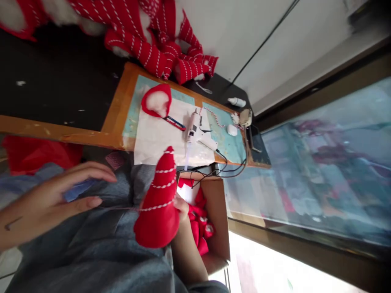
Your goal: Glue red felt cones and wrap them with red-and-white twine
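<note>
My right hand (182, 208) grips a red felt cone hat (160, 207) from behind; most of its fingers are hidden by the felt. Red-and-white twisted cord winds in bands around the cone, whose tip points up toward the table. A thin strand runs left from the lowest band toward my left hand (65, 189). That hand is apart from the cone, thumb and fingers spread, with nothing visible gripped between them. Just beyond the cone's tip, a white glue gun (195, 132) lies on a white sheet (152, 140) with a glue stick protruding from its rear.
Beside the glue gun are a cutter knife (175, 123) and a stuffed red felt piece (157, 101). Striped red cones (152, 53) pile up at the back. A cardboard box (216, 219) with red pieces stands at my right, below black cables (227, 165). A glass pane (320, 162) is farther right.
</note>
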### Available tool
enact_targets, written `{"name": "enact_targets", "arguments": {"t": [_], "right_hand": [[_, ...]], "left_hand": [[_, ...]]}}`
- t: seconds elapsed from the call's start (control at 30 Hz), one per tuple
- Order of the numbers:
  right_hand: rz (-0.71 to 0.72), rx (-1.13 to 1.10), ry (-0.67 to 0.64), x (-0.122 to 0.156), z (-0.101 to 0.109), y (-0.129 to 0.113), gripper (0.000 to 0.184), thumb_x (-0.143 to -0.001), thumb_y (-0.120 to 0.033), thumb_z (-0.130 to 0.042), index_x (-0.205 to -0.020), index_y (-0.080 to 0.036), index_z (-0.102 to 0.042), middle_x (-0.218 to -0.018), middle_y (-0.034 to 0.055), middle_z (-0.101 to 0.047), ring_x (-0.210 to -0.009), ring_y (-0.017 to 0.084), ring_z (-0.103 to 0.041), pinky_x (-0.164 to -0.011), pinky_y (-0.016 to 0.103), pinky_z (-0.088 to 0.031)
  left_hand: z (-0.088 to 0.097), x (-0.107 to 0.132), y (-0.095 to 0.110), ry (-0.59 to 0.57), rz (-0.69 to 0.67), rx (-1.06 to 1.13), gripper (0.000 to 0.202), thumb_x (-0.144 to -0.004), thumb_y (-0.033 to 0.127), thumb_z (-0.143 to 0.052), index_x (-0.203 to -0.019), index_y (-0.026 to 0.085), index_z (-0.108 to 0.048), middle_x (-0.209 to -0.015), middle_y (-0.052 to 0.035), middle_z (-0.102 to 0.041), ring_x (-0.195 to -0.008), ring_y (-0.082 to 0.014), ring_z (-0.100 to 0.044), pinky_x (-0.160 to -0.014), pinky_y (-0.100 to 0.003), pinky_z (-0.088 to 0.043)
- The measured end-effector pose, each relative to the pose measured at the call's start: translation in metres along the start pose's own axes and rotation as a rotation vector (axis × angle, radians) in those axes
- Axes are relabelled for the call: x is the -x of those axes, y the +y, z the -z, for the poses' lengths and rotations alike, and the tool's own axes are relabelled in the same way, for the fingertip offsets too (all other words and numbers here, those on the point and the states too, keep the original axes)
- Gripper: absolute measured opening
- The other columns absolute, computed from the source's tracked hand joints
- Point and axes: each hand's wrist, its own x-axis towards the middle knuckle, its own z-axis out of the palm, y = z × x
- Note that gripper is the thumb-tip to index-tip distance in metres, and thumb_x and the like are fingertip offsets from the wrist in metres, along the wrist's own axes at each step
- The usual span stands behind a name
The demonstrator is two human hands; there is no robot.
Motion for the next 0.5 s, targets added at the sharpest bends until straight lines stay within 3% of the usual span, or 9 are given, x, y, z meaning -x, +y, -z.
{"name": "enact_targets", "arguments": {"t": [0.07,0.13,0.2,0.33,0.5], "right_hand": [[-0.01,-0.085,-0.019,0.003,-0.001,-0.012,0.062,-0.07,-0.079,-0.078,-0.108,-0.029,-0.081,-0.103,0.0064,-0.083,-0.096,0.032,-0.078,-0.094,0.049,-0.063],[-0.008,-0.117,-0.019,0.004,-0.001,-0.019,0.057,-0.071,-0.069,-0.086,-0.113,-0.031,-0.08,-0.11,0.0038,-0.081,-0.102,0.03,-0.076,-0.1,0.045,-0.061],[0.006,-0.095,0.014,0.005,-0.002,-0.021,0.053,-0.075,-0.068,-0.085,-0.112,-0.031,-0.079,-0.109,0.0026,-0.079,-0.101,0.028,-0.074,-0.099,0.042,-0.06],[0.015,-0.039,0.093,0.005,-0.004,-0.019,0.055,-0.079,-0.072,-0.081,-0.113,-0.03,-0.077,-0.107,0.0031,-0.076,-0.101,0.028,-0.07,-0.096,0.041,-0.059],[0.041,-0.084,0.169,-0.002,-0.006,-0.017,0.049,-0.081,-0.066,-0.082,-0.111,-0.028,-0.075,-0.104,0.0035,-0.074,-0.097,0.027,-0.07,-0.093,0.039,-0.058]], "left_hand": [[-0.03,-0.011,0.01,-0.134,-0.019,0.139,0.039,-0.086,0.057,-0.08,-0.117,0.034,-0.078,-0.13,-0.0008,-0.076,-0.127,-0.0306,-0.067,-0.104,-0.03,-0.054],[-0.053,-0.018,0.024,-0.151,0.028,0.224,0.046,-0.085,0.058,-0.082,-0.12,0.03,-0.074,-0.13,-0.0043,-0.077,-0.122,-0.0318,-0.069,-0.102,-0.033,-0.055],[-0.065,-0.024,0.036,-0.144,0.07,0.22,0.044,-0.082,0.059,-0.084,-0.11,0.027,-0.074,-0.116,-0.0039,-0.08,-0.111,-0.031,-0.072,-0.097,-0.034,-0.055],[-0.065,-0.035,0.037,-0.188,0.102,0.158,0.04,-0.082,0.061,-0.081,-0.095,0.024,-0.072,-0.09,-0.001,-0.077,-0.089,-0.0282,-0.07,-0.079,-0.032,-0.053],[-0.057,-0.041,0.022,-0.061,0.036,0.045,0.039,-0.085,0.062,-0.078,-0.092,0.025,-0.072,-0.078,0.0014,-0.066,-0.072,-0.0212,-0.06,-0.067,-0.029,-0.048]]}}
